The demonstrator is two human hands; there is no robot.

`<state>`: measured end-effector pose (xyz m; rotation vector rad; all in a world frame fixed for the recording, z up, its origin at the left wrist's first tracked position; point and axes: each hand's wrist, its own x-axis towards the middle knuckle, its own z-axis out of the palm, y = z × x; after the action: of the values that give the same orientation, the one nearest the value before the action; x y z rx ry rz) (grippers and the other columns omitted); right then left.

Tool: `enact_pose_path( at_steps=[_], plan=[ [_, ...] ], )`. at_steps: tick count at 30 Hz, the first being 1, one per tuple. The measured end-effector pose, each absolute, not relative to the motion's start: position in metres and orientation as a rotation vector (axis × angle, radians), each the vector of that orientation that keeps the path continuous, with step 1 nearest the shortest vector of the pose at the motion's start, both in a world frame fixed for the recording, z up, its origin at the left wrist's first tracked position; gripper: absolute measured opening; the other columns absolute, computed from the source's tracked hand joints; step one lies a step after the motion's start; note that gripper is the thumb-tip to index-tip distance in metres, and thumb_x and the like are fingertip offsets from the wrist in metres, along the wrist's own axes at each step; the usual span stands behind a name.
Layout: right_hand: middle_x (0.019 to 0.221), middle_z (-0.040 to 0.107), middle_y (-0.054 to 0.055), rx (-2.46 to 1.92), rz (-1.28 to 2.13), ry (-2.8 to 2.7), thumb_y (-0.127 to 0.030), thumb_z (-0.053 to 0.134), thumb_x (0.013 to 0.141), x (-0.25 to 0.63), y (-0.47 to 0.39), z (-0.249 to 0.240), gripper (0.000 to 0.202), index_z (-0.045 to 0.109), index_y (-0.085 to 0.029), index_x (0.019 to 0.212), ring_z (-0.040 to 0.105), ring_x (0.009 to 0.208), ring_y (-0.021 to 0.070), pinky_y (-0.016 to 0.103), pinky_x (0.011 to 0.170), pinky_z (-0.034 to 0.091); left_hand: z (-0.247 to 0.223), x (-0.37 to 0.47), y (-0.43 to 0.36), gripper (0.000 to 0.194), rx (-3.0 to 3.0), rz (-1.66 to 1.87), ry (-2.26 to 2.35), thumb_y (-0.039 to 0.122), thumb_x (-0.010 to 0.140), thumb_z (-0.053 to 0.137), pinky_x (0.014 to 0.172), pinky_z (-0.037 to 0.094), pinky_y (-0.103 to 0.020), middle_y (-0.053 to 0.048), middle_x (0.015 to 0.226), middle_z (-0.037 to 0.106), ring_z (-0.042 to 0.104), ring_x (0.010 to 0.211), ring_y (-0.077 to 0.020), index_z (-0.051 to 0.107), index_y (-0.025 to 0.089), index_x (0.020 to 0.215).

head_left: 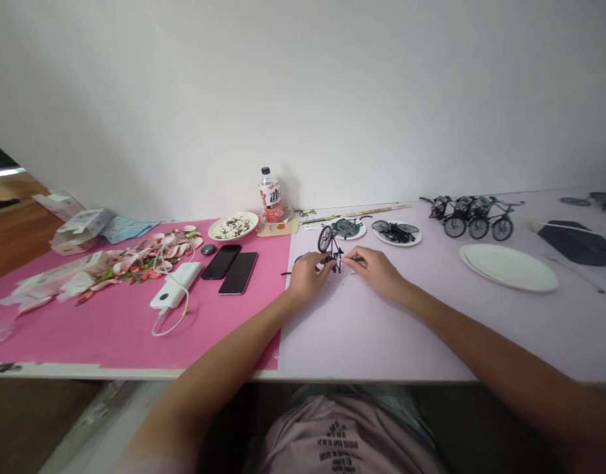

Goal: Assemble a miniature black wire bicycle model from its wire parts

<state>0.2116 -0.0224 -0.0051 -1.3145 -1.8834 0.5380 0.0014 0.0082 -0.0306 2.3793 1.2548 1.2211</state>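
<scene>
Over the lilac tabletop, left hand grips a dark, spoke-wheeled model bicycle; right hand pinches a slim dark piece

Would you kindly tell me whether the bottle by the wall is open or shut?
It looks shut: the black cap sits on top of the bottle, which stands upright.

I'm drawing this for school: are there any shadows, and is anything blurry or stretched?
Head view: a soft shadow on the wall beside the bottle; head view: arms seemingly stretched towards the bottom corners by a wide lens; head view: shirt print fuzzy, and fine details around the bicycle wheel too small to make out.
</scene>
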Motion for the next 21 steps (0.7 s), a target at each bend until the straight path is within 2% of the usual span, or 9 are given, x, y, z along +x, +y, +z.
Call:
enact_pose_path(
  at_steps=[8,15,21],
  plan=[
    [0.074,0.069,0.002,-1.337,0.492,-1.922,-0.057,0.049,0.099,0.210,-0.027,-0.003,0.039,0.059,-0.023,0.083,0.055,0.063,0.0178,0.030,0.061,0.040,-0.031,0.001,0.008,0.032,2.391,1.218,1.247,0.042,0.099,0.066,0.075,0.058,-0.030,-0.008,0.097,0.078,0.069,0.077,-0.0175,0.077,0.020,0.119],
    [0.086,0.073,0.002,-1.330,0.575,-1.876,-0.046,0.057,0.095,0.211,-0.024,-0.012,0.021,0.057,-0.025,0.097,0.064,0.073,0.0198,0.030,0.068,0.045,-0.029,0.002,0.008,0.032,2.375,1.199,1.261,0.041,0.098,0.067,0.074,0.057,-0.030,-0.008,0.097,0.079,0.068,0.074,-0.0171,0.077,0.019,0.119],
    [0.094,0.075,0.005,-1.330,0.572,-1.914,-0.046,0.054,0.098,0.213,-0.022,-0.013,0.021,0.057,-0.025,0.098,0.066,0.081,0.0219,0.031,0.070,0.045,-0.030,0.002,0.009,0.031,2.377,1.192,1.292,0.041,0.097,0.068,0.074,0.057,-0.030,-0.008,0.098,0.079,0.068,0.072,-0.0165,0.078,0.020,0.119]
  ],
)
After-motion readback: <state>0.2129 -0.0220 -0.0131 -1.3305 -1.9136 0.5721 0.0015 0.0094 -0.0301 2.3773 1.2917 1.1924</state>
